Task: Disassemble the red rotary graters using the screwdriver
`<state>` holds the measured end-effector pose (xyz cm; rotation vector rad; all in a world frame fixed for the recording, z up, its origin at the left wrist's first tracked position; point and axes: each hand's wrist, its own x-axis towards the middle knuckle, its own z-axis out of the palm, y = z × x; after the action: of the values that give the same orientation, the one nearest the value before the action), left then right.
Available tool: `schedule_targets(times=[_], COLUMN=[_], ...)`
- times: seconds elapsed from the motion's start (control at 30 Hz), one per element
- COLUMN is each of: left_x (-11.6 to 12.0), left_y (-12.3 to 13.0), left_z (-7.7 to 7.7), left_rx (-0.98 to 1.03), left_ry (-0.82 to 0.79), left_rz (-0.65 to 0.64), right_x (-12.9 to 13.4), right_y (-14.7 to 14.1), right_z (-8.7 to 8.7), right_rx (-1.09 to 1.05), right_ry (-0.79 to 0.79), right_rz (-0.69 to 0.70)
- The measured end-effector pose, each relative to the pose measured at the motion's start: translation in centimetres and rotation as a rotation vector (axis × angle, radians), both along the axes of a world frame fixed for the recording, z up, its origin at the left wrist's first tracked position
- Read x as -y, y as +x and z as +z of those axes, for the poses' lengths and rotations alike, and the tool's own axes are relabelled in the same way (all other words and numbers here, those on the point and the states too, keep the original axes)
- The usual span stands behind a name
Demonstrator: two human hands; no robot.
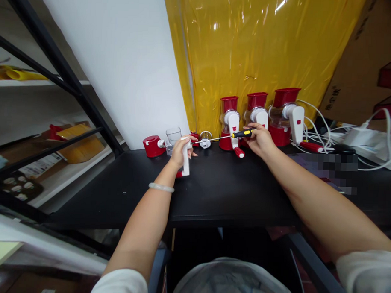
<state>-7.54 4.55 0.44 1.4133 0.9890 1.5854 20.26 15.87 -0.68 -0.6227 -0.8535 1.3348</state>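
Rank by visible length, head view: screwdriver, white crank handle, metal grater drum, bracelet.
1. Black-and-yellow screwdriver, handle end covered by the right hand.
2. White crank handle and pale bracelet: too alike to rank; left hand partly hides the former.
3. Metal grater drum, shortest.

short white sleeves dress both arms, the left sleeve [122, 285] plain, the right sleeve [367, 276] softly shaded in grey, while a smooth, pale, milky bangle [161, 187] rings the wrist below the left hand [180, 152].
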Motion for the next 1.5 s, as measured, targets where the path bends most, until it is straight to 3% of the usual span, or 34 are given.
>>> schedule_targets(times=[0.5, 0.9, 1.13, 1.4, 1.5], left_x=[-0.1, 0.0, 0.0, 0.0, 0.0], left_y=[-0.2, -0.1, -0.3, -0.3, -0.4], left_z=[0.0, 0.2, 0.1, 0.3, 0.3], left_rx=[0.023, 0.029, 0.039, 0.046, 0.047], left_ry=[-0.007, -0.010, -0.003, 0.001, 0.002], left_rz=[-0.007, 0.006, 0.004, 0.024, 0.020], right_x=[0.3, 0.5, -1.4, -0.8, -1.0], right_y=[0.0, 0.1, -0.3, -0.3, -0.3], right_z=[0.3, -0.3, -1.6, -1.5, -1.5], right_rx=[-0.025, 0.024, 0.257, 0.478, 0.468], right_ry=[-0.041, 0.083, 0.087, 0.135, 0.148], right_rz=[0.023, 0.055, -0.154, -0.198, -0.198])
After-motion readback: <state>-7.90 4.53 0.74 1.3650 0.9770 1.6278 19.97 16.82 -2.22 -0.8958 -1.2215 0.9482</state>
